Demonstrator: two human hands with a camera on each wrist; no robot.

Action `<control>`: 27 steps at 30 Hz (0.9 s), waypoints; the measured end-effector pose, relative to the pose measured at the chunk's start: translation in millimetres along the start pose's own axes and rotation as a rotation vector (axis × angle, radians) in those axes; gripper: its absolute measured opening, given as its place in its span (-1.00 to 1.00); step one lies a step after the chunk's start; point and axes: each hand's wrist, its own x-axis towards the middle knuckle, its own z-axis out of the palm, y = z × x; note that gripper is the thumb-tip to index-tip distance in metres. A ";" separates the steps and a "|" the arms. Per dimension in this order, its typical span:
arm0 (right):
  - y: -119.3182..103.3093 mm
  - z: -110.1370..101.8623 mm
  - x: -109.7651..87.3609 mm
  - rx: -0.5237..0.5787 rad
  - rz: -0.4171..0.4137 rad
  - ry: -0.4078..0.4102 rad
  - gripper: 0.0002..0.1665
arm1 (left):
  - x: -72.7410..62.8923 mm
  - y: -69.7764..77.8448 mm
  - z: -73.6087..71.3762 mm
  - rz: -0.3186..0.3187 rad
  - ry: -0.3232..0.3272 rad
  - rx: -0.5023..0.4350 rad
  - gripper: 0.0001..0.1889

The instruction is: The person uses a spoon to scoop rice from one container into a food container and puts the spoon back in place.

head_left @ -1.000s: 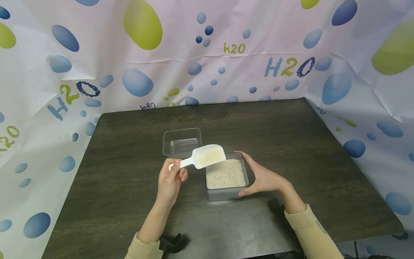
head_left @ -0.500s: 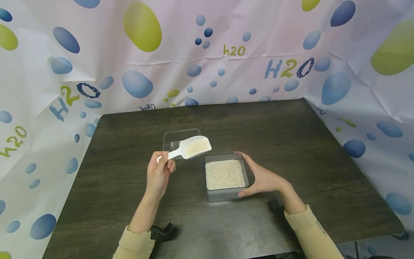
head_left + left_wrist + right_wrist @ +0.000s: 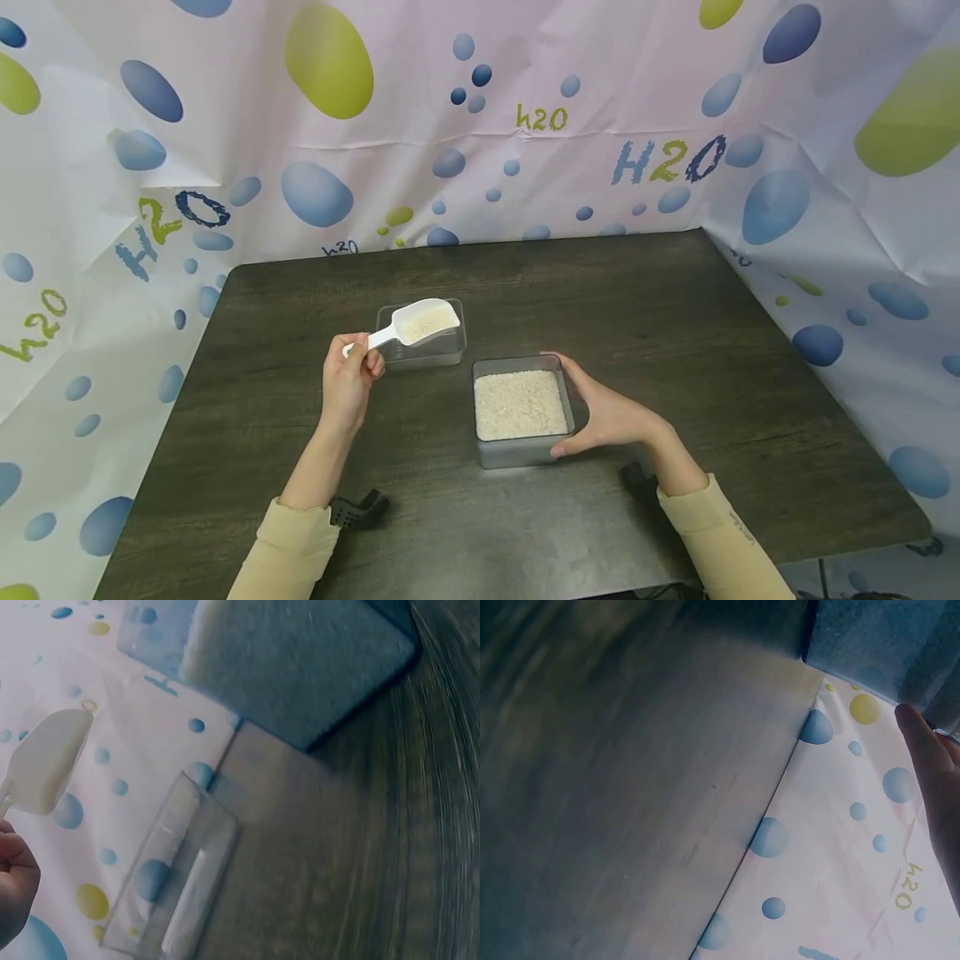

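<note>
My left hand (image 3: 351, 382) pinches the handle of a white plastic scoop (image 3: 409, 333) bearing pale, rice-like grains. The scoop is held over a clear rectangular container (image 3: 423, 361), hiding part of it. In the left wrist view, the scoop (image 3: 49, 765) and part of the left hand (image 3: 15, 889) appear at the left edge. A grey translucent box (image 3: 517, 454) full of the same grains (image 3: 520, 406) stands nearer and to the right. My right hand (image 3: 611, 414) holds this box by its right side, thumb at the front corner and fingers behind. The thumb also shows against the box (image 3: 877, 645) in the right wrist view.
Both containers stand on a dark wood-grain table (image 3: 637, 317). A white sheet (image 3: 525, 183) with blue and green spots hangs behind and at both sides. Black straps with mounts (image 3: 360, 510) sit at the wrists.
My left hand has carried the loaded scoop left and away from me, from over the grey box to over the clear container. My right hand has stayed on the grey box.
</note>
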 end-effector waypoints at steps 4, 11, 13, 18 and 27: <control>0.3 -0.1 0.3 -0.005 -0.002 0.002 0.44 | 7.3 -4.8 -5.3 -0.009 0.010 0.030 -0.86; -0.4 -0.8 0.6 -0.005 0.008 0.001 0.45 | 19.9 -11.2 -13.8 -0.052 0.029 0.175 -0.91; -0.6 -1.0 0.6 -0.004 0.007 -0.002 0.45 | 23.8 -12.4 -14.8 -0.077 0.023 0.227 -0.92; -0.5 -1.1 0.9 0.004 0.005 -0.007 0.44 | 33.0 -15.6 -15.5 -0.115 -0.014 0.339 -0.98; -3.0 -0.9 0.3 0.013 0.007 -0.006 0.44 | 43.4 -18.2 -13.7 -0.128 -0.080 0.457 -0.96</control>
